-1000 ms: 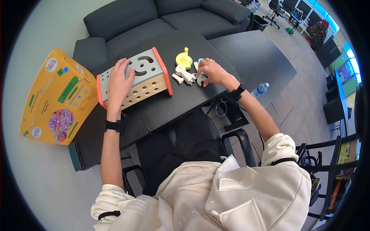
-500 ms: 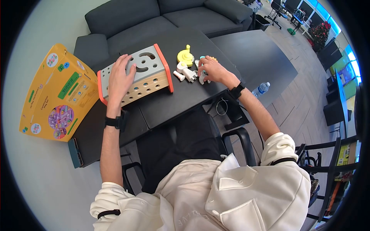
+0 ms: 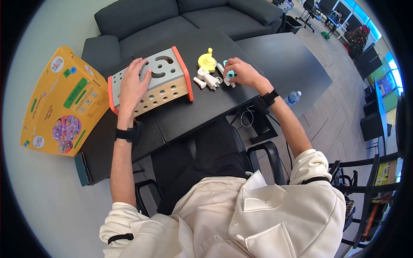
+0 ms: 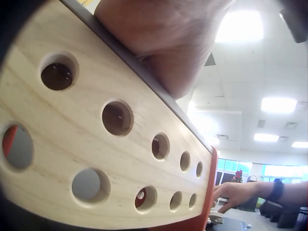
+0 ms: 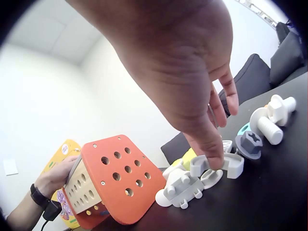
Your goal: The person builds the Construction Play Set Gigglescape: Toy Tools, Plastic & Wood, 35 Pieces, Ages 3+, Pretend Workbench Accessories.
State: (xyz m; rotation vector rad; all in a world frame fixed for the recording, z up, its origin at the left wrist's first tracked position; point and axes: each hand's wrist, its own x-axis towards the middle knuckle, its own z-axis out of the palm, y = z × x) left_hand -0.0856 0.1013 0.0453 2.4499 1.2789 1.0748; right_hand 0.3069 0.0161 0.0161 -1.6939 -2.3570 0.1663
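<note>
Thumb tip of the right hand (image 3: 243,74) touches a white curved piece (image 5: 234,166) in my right wrist view, the other fingers loosely apart; whether they pinch it I cannot tell. That piece lies under the hand, toward the right edge of the tabletop (image 3: 185,118). Just beside it I see a turquoise piece (image 3: 231,74), partly covered by the hand, and a grey bolt (image 5: 250,143). Toward the box lie a white pronged piece (image 3: 209,80), a white peg (image 3: 199,83) and, farther from the near edge, a yellow piece (image 3: 208,62).

The left hand (image 3: 133,86) rests on the grey top of a wooden box (image 3: 159,98), thumb spread from its fingers. Past it, by the tabletop's left end, stands a yellow carton (image 3: 81,86); I read "Construction Play Set" on it, but its round logos are too small for me. Lettering on the person's cream shirt (image 3: 215,215) is too faint to read whole.
</note>
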